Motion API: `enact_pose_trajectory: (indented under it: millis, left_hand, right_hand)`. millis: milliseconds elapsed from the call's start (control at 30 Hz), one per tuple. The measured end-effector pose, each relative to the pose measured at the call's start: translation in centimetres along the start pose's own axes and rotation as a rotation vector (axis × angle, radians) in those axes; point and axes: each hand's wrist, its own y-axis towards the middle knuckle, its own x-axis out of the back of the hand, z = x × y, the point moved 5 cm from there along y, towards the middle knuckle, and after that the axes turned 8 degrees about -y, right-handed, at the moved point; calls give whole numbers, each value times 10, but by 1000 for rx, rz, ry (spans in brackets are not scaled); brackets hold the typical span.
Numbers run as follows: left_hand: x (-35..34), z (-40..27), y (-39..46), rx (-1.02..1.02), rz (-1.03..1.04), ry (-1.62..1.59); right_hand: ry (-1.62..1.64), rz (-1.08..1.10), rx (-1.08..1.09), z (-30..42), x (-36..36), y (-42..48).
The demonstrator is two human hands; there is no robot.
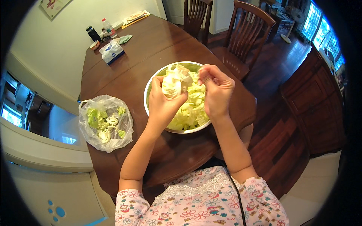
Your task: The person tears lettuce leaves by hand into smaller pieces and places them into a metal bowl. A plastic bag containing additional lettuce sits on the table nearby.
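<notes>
My left hand (165,101) grips a pale, partly stripped head of lettuce (176,83) above a round metal bowl (146,99). Torn yellow-green lettuce leaves (192,113) lie inside the bowl. Over the bowl's right side, my right hand (217,89) has its fingers curled in, the tips close to the lettuce head. Nothing shows between those fingers, though the palm is turned partly out of sight. Left of the bowl sits an open clear plastic bag (86,135) with lettuce scraps (97,118) in it.
The wooden table (135,82) carries a tissue pack (112,52), a green cloth (125,39), a plastic bottle (109,28) and a black cylindrical container (93,34) towards its far left. Wooden chairs (249,34) stand along the right side. A black cable (237,192) hangs down my front.
</notes>
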Motion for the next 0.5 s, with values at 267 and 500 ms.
enact_pose_trajectory:
  millis: [267, 500]
  left_hand:
    - [6, -1, 11, 154, 167, -621]
    - [16, 7, 14, 230, 236, -752]
  right_hand:
    - [-699, 383, 6, -3, 13, -11]
    - [-1116, 353, 42, 2, 11, -13]
